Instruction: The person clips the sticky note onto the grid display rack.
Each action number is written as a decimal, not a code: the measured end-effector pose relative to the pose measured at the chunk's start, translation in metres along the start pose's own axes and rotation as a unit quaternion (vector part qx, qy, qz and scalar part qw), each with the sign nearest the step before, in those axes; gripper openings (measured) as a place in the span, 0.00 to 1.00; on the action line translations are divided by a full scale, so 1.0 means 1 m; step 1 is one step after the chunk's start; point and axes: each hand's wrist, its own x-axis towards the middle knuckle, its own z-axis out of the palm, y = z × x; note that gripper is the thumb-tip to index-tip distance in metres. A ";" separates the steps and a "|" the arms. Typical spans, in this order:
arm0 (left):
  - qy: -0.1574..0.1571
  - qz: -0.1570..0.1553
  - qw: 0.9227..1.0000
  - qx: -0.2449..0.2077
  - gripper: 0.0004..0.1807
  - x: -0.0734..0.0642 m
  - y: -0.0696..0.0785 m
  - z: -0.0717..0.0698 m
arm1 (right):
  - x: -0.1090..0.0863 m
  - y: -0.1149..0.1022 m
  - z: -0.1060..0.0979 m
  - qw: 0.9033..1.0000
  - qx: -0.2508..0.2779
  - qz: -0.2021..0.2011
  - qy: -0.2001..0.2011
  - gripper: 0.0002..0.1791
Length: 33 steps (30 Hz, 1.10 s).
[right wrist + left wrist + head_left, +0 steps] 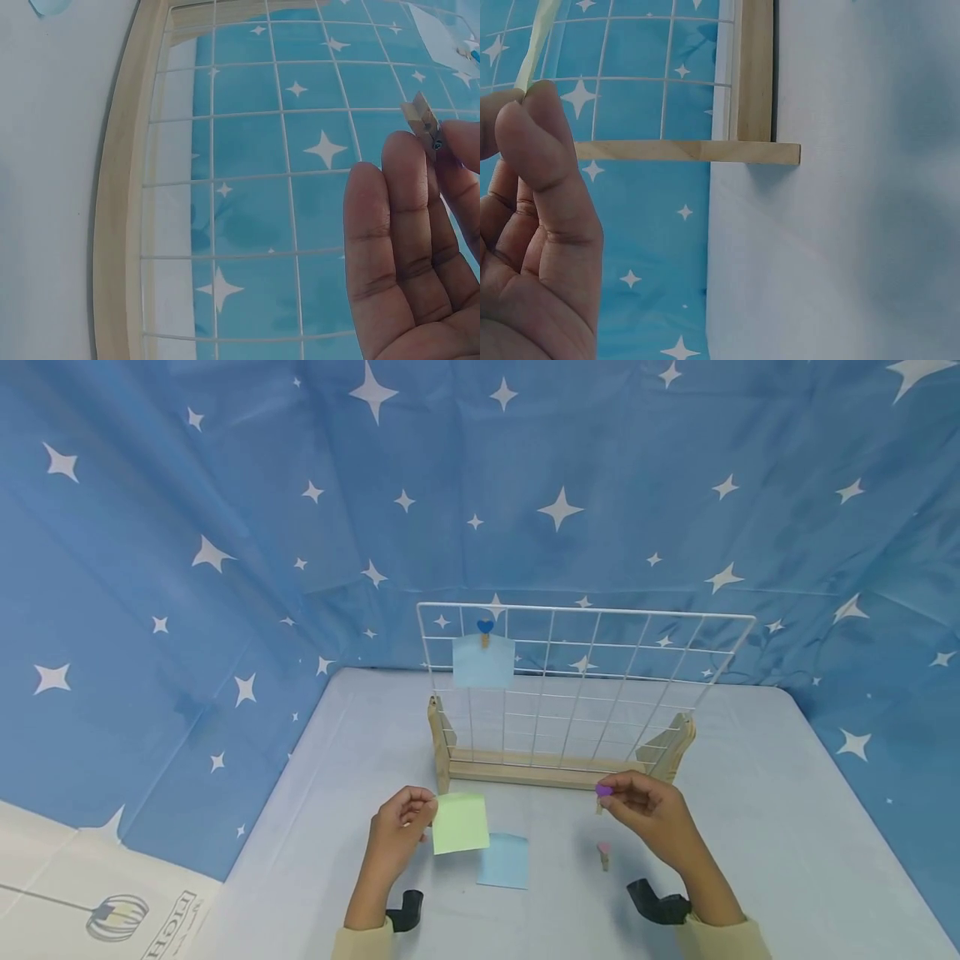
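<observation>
One square, pale-green paper note (pixel 461 825), pinched edgewise in the left hand (pixel 400 828), likely to keep its face clear; apart, the right hand (pixel 654 817) pinches a purple-topped, perhaps heart-shaped, wooden clothespin (pixel 602 791).

Blue cloth (pixel 450 443) hangs creased from nine o'clock through twelve to three, scattered with white four-pointed stars (pixel 561 510). Toward eight o'clock, a cream panel (pixel 37 852) bears a lamp drawing (pixel 117 917) and slanting lettering (pixel 171 927). The pale counter (pixel 765 835), round-cornered at its far edge, fills six o'clock, under soft light.
</observation>
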 end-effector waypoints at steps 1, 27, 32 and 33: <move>0.001 0.001 1.000 -0.001 0.08 0.000 0.001 0.000 | 0.000 -0.001 0.000 1.000 -0.002 -0.002 0.001 0.12; 0.012 0.034 0.999 -0.028 0.07 0.002 0.032 0.009 | 0.009 -0.011 -0.004 0.999 -0.020 -0.040 0.016 0.14; 0.009 0.041 0.998 -0.036 0.07 0.003 0.036 0.011 | 0.011 -0.016 -0.004 0.998 -0.032 -0.058 0.022 0.15; 0.008 0.043 0.998 -0.038 0.07 0.003 0.037 0.011 | 0.012 -0.017 -0.004 0.997 -0.033 -0.062 0.022 0.15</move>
